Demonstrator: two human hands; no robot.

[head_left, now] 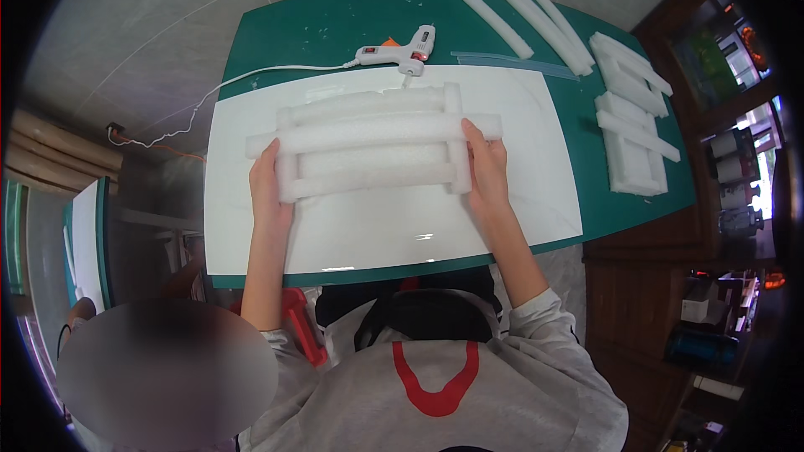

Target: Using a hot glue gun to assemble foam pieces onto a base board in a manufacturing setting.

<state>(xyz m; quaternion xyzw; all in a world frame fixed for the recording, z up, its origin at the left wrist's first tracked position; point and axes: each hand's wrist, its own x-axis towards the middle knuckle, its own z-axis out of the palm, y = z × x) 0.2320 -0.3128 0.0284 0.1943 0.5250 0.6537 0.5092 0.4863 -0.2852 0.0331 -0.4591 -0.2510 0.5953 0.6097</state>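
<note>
Between my two hands is a white foam frame [373, 130], made of long foam bars lying across two shorter end pieces. My left hand [266, 177] grips its left end, thumb up near the middle long bar. The right end is gripped by my right hand [487, 166], its thumb on the end of the same bar. Fingers of both hands are partly hidden behind the foam. Just beyond the frame, a white hot glue gun [400, 52] rests with its nozzle pointing toward me.
A glossy white board [377, 238] covers much of the green table [293, 21]. Loose foam strips [536, 21] and clear glue sticks [511, 61] lie at the back right. Foam assemblies [632, 146] stand at the right edge. The gun's white cord [251, 75] runs left to a wall socket. Another person sits at lower left.
</note>
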